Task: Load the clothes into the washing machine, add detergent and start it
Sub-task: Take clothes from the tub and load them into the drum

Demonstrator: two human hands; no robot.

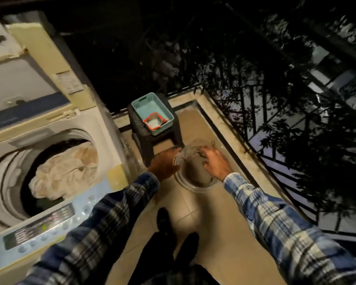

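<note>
Clothes (66,171), one heap lying eight-to-two o'clock; my left hand (162,164) and right hand (214,161), apart, grip one clear bowl (193,173).

Beige tiled balcony floor (214,233) meets a dark railing (253,120) (night outside) with seemingly leafy branches (275,58) beyond.

**Tight Quarters at Washer**

Left of the left hand (162,164), the washing machine (103,124) gapes open, cloth (64,171) heaped inside. A stool (136,120) with basket (146,98) blocks ahead; a clear tub (195,171) fills the gap to the right hand (214,163); railing (255,112) hems beyond.
</note>
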